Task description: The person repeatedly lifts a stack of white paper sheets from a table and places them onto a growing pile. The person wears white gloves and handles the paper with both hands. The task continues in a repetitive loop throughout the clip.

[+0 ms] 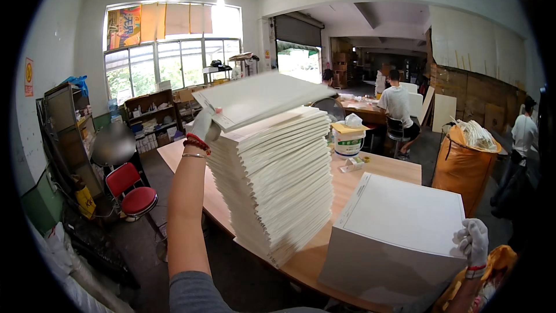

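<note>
My left hand (204,126), in a white glove, grips the near left corner of a thin white board (266,97). That board is tilted and slightly blurred above a tall, uneven stack of white boards (284,179) on the table. My right hand (476,241), also gloved, is at the right edge of a lower, neater white stack (405,211). Its fingers are curled against the top corner there; whether they pinch anything is hidden. Thin printed lines border the top face of the lower stack.
The wooden table (394,166) also bears a white bucket (348,142) and a roll of tape (366,159). A red stool (139,200) stands at left, an orange sack (466,165) at right. A person (397,101) sits farther back; another (523,133) stands at far right.
</note>
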The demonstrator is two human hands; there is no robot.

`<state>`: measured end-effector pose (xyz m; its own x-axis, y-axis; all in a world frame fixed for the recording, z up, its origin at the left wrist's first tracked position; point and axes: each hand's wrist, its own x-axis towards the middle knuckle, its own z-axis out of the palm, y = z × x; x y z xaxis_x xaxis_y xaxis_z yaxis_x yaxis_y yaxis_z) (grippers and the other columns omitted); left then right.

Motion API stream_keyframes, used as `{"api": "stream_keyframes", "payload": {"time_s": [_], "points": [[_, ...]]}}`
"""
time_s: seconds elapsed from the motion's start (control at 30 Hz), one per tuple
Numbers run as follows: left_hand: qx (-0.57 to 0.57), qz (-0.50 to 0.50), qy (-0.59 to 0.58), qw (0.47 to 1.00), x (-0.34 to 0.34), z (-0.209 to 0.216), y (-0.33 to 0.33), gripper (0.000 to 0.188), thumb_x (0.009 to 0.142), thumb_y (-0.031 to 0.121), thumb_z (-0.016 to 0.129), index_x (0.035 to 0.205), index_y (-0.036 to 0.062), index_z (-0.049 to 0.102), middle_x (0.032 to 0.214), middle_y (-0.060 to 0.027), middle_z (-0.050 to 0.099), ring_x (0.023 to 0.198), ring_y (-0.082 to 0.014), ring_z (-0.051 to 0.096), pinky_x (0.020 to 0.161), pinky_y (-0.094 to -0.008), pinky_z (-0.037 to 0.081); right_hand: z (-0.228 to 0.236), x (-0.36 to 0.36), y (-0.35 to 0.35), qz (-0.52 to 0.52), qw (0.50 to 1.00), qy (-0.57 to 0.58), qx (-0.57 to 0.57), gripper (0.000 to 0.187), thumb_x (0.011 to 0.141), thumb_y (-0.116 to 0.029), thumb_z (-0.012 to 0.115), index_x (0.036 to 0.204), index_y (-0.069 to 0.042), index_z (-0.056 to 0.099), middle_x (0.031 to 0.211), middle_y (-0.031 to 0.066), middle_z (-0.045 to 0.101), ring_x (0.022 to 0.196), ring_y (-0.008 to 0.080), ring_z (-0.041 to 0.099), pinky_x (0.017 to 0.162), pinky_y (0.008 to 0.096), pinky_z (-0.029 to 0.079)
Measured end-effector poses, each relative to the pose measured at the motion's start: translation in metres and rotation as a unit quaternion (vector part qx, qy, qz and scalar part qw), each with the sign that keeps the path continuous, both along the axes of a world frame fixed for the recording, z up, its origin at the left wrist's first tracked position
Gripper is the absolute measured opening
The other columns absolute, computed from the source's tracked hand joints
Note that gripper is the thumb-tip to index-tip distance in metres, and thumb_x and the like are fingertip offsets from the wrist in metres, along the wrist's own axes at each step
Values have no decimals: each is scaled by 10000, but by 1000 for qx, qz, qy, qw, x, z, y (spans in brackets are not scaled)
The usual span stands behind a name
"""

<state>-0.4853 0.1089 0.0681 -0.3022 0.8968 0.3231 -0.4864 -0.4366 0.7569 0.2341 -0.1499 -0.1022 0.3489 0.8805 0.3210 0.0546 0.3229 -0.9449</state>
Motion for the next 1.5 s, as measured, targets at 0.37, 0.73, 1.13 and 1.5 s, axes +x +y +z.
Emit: {"api": "stream_keyframes", "payload": {"time_s": [0.37, 0.73, 1.13, 1.5], "points": [[29, 237, 104, 965, 38, -29, -50, 725, 874, 189, 686, 1459, 6, 299, 1373, -302, 458, 1119, -369, 580, 961, -358, 464, -4, -3, -5, -45, 999, -14, 19, 259, 1003, -271, 517, 996, -25, 601, 672, 24, 579, 425, 33, 458, 349, 172, 308], [618, -136, 566, 529, 389, -104, -131, 281, 784, 148, 680, 1039, 82, 585, 1160, -78, 595, 1038, -302, 592, 794, -376, 531, -28, -33, -55, -306, 853, -422, 15, 183, 946, -171, 543, 831, -40, 599, 716, 115, 571, 661, 255, 541, 618, 377, 429], [587, -275, 523, 554, 484, -135, -120, 78, 763, 64, 611, 822, 44, 565, 1015, -97, 616, 869, -284, 611, 704, -359, 519, 20, -43, -9, -391, 638, -604, 273, 254, 866, -112, 674, 1106, -52, 619, 876, 68, 600, 729, 233, 606, 656, 340, 490], [355, -377, 615, 595, 474, -112, -129, 273, 770, 130, 799, 755, 38, 542, 742, -56, 584, 660, -138, 515, 633, -296, 454, 18, -36, 6, -446, 626, -595, 233, 251, 784, 18, 657, 1023, 14, 582, 662, 56, 505, 542, 178, 540, 459, 283, 457]]}}
